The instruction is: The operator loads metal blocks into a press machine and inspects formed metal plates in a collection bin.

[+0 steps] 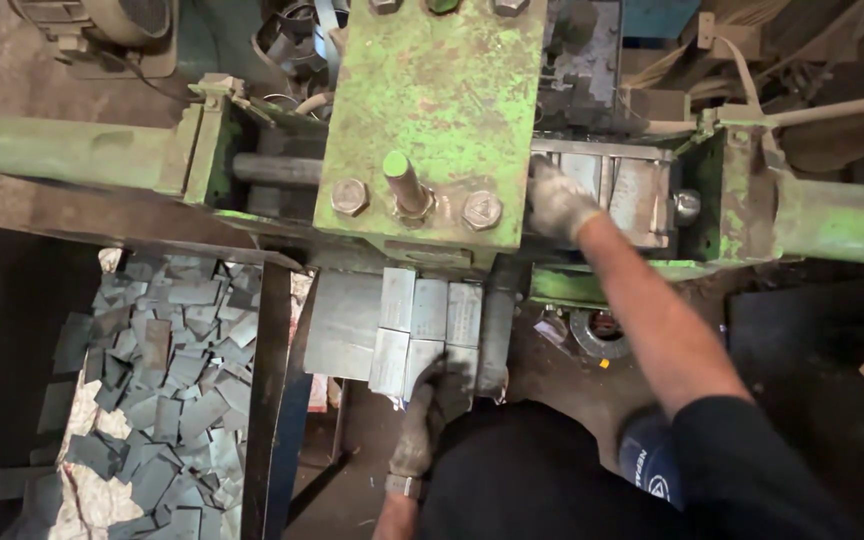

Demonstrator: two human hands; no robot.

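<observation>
Below the green press head, a set of flat grey metal blanks lies side by side in two short rows on a sloping steel chute. Their long axes run away from the person, toward the machine. My left hand, in a dirty work glove, rests on the near edge of these blanks, fingers curled over the lower right pieces; whether it truly grips one or only presses on them I cannot tell. So the blanks lie directly ahead of and touching the left hand, which is by far the nearer one. My right hand, also gloved, reaches well up and to the right, closed around a part at the side of the press beside a grey steel block. Off to the left, a heap of cut grey offcuts fills a bin, well apart from both hands
</observation>
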